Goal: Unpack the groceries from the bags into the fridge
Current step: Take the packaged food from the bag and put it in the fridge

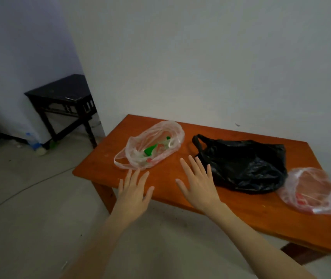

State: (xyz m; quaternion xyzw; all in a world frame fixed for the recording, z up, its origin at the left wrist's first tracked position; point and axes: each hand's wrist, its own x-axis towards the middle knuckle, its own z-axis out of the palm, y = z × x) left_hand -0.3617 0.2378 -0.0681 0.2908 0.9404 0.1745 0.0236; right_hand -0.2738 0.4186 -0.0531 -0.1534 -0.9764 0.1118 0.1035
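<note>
Fingers straight and spread on both hands, palms down, holding nothing: left hand (134, 195) over the near edge of the orange wooden table (239, 214), just short of the clear plastic bag (150, 147); right hand (198, 183) between that bag and the black plastic bag (243, 164). Clear bag lying long axis diagonal, mouth and handles toward the near-left corner, green item (150, 151) inside. Second clear bag (311, 191) at the right end. Dark side table (60, 97) by the wall.
</note>
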